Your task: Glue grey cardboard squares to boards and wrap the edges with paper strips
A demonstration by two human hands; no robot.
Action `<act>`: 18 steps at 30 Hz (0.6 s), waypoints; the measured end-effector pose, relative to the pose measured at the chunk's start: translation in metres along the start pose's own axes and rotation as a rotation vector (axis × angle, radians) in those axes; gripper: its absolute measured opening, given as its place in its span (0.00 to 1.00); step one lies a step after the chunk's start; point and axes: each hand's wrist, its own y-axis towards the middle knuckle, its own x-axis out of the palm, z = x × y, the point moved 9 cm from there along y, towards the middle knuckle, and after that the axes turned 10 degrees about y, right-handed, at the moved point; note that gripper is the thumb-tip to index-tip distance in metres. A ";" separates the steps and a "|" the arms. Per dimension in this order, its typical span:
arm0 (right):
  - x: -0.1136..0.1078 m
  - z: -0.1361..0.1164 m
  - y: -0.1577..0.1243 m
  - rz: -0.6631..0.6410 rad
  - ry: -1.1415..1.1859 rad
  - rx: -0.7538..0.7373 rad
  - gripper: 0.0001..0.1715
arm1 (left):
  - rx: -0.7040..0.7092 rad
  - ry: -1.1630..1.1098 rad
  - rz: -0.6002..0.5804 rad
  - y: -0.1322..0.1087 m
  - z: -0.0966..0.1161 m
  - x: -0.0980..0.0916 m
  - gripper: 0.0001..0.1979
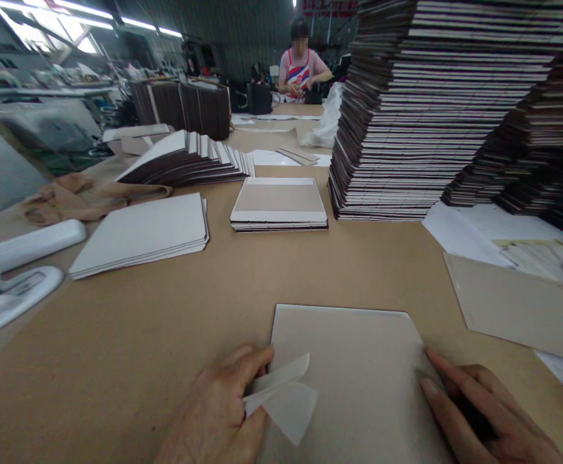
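Observation:
A flat beige-grey board [359, 367] with a pale far edge lies on the table in front of me. My left hand [223, 406] is closed on a thin, translucent white paper strip [291, 403], folded and sticking out over the board. Its fingertips also touch the board's left edge. At the right edge, my right hand [484, 412] grips the board, with the thumb on top and the index finger along the side. The near part of the board runs out of view.
A tall stack of dark-edged boards [407, 129] rises at the back right. A small board stack [279, 203] is ahead, with white boards [146, 232] left of it. Another board [518, 306] lies right. White tool-like objects [30, 245] lie left. A person [303, 67] works beyond.

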 end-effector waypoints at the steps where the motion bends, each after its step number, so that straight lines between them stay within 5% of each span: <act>1: 0.001 -0.002 0.000 -0.013 -0.008 -0.004 0.23 | 0.003 0.023 0.006 0.000 -0.001 0.001 0.29; 18: 0.010 -0.004 -0.001 -0.102 -0.068 -0.045 0.20 | 0.232 0.178 0.167 -0.011 -0.025 0.017 0.28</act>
